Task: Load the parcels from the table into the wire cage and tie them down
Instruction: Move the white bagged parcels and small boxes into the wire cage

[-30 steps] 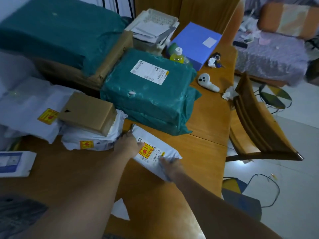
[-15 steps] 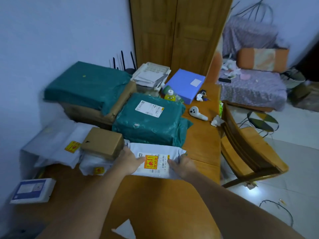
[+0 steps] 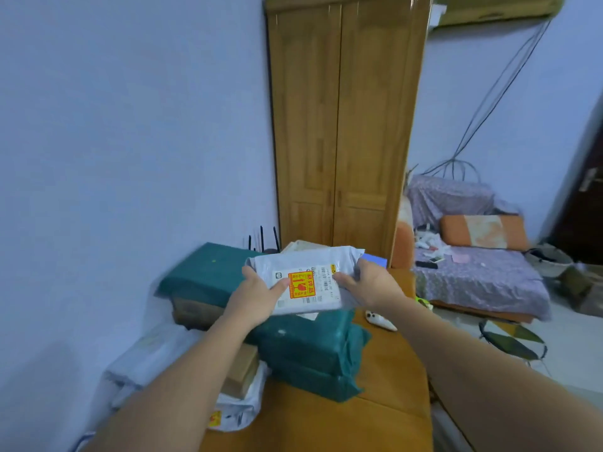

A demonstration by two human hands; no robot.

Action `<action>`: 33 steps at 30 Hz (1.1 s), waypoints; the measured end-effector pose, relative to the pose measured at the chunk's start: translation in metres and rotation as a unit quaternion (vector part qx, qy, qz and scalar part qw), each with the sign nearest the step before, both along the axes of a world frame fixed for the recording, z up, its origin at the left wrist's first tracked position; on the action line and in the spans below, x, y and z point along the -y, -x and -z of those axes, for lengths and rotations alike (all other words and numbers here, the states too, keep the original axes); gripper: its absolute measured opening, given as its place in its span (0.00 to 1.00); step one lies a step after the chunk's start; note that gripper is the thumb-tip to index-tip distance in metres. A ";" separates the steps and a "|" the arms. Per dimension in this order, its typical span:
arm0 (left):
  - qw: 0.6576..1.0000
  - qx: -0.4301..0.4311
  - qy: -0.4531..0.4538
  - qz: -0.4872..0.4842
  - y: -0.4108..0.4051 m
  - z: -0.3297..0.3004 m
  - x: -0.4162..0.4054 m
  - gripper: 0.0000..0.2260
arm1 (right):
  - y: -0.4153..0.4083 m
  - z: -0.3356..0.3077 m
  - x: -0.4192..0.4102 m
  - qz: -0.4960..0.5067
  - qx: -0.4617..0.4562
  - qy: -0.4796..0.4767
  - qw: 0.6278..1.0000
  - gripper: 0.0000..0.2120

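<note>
Both arms were stretched forward, the left hand and right hand each gripping one end of a white parcel, thumbs on its top face and fingers curled beneath. The parcel was held clear above the green parcels on the table. Its label carried an orange sticker with red characters beside a barcode; the print was too blurred to read.

The wooden counter carries teal parcels, white mailer bags, a brown box and a white controller.
</note>
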State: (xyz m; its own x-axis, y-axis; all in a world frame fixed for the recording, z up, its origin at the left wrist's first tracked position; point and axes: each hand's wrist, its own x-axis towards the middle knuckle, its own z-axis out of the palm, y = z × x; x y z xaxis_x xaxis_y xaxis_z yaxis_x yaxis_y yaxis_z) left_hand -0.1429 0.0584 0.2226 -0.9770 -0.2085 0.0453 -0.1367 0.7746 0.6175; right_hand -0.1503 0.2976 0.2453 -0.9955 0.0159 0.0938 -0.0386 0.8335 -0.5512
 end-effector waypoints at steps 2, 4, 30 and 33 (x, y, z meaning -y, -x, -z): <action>0.999 -0.031 0.015 -0.012 -0.009 -0.020 0.000 0.27 | -0.006 -0.020 0.002 0.000 -0.030 0.005 1.000 0.21; 0.998 -0.049 0.025 -0.023 -0.022 -0.033 0.000 0.26 | -0.015 -0.032 0.004 -0.005 -0.049 0.009 0.999 0.21; 0.876 -0.014 0.068 -0.477 -0.464 0.007 0.126 0.37 | -0.253 0.029 0.245 -0.473 -0.018 0.034 0.880 0.21; 0.844 -0.002 0.071 -0.532 -0.554 0.012 0.144 0.38 | -0.329 0.031 0.290 -0.546 -0.016 0.036 0.837 0.21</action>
State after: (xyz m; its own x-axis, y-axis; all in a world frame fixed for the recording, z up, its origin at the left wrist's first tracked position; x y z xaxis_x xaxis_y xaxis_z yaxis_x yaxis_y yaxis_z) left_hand 0.4110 -0.0852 0.2109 -0.2389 -0.9601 0.1457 -0.7997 0.2796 0.5313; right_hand 0.1785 0.0074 0.2147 -0.4182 -0.8943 0.1590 -0.7708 0.2568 -0.5830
